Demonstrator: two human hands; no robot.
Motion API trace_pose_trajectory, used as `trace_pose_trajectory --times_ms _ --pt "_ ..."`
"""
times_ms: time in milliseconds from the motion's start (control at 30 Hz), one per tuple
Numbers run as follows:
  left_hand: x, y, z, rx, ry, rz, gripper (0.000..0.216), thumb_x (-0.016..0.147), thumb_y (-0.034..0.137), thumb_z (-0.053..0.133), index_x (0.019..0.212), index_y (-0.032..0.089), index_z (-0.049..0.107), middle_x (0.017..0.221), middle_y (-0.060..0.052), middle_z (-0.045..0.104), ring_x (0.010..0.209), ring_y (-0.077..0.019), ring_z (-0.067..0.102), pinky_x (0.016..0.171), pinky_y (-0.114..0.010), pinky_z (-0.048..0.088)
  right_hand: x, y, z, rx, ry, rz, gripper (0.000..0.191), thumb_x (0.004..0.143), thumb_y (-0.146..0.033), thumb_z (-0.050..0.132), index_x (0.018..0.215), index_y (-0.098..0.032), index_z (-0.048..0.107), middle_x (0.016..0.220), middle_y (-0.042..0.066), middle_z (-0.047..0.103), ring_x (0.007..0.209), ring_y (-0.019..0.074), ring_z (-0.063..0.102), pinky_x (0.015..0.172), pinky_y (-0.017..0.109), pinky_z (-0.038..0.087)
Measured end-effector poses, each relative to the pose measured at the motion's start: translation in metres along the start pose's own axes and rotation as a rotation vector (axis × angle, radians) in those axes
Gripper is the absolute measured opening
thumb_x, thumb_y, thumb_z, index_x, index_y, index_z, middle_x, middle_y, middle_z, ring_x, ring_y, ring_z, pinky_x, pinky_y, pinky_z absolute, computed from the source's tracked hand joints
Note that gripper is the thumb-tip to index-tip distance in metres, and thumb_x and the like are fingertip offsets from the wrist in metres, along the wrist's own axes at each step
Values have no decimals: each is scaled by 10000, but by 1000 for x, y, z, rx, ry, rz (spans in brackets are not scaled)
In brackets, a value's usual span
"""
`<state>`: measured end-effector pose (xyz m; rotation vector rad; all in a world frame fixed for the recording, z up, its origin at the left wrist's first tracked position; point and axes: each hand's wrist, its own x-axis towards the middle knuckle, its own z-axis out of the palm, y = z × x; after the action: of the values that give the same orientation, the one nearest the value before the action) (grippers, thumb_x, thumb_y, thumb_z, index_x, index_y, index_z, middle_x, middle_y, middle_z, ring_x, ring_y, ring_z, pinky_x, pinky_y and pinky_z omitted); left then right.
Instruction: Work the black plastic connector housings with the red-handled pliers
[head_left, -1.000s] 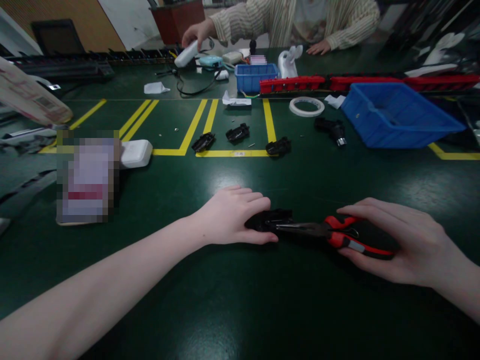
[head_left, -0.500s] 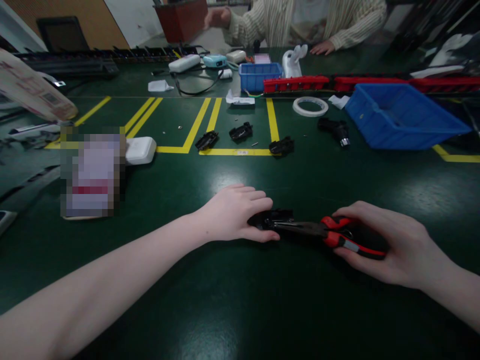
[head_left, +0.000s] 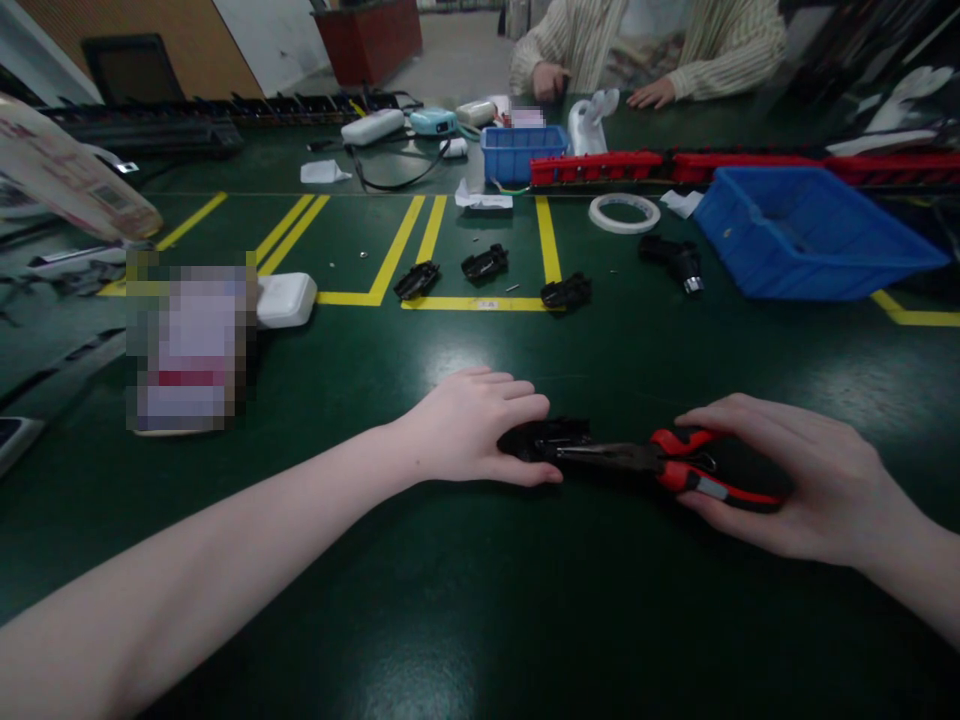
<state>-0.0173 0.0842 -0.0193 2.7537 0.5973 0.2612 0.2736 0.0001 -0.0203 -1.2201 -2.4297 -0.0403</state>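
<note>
The left hand (head_left: 480,425) lies palm-down on the green table (head_left: 465,600). Its fingers are pressed together, and fingertips and thumb pinch the left end of a black plastic part (head_left: 551,438). The part rests on the table at near centre, between the two hands. The right hand (head_left: 795,480) is closed around the red-and-black handles of the pliers (head_left: 697,468). The metal nose points left and meets the right end of the part.

Containers:
- The large blue bin (head_left: 810,270) stands at far right. Only its blue floor shows inside.
- The small blue bin (head_left: 521,160) stands at far centre. Its contents are hidden behind its wall.

A white tape ring (head_left: 624,212) lies between the bins. Three loose black parts (head_left: 484,264) lie on the yellow floor markings beyond the hands. A co-worker's hand (head_left: 652,93) rests on the far edge.
</note>
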Motion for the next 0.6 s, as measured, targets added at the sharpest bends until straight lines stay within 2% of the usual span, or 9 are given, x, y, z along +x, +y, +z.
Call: trace_pose_trajectory --times_ms 233,433,600 --pt "0 0 0 -32 20 -8 415 833 579 567 801 166 555 726 24 561 652 -128 520 606 -249 339 0 8 1 -143 80 -57 421 810 -470 584 1117 -188 527 941 78 627 761 210 630 575 327 518" --pt "0 0 0 -43 26 -14 399 837 558 578 812 160 558 728 23 567 656 -128 525 619 -247 348 1 13 1 -301 194 -31 448 784 -412 658 1108 -120 557 973 121 616 820 242 606 657 355 514" --pt "1 0 -1 -39 24 -12 401 838 560 573 802 160 554 716 26 560 646 -126 520 612 -246 346 1 15 0 -407 219 -55 458 746 -395 707 1079 -106 585 955 127 611 794 241 596 637 349 504"
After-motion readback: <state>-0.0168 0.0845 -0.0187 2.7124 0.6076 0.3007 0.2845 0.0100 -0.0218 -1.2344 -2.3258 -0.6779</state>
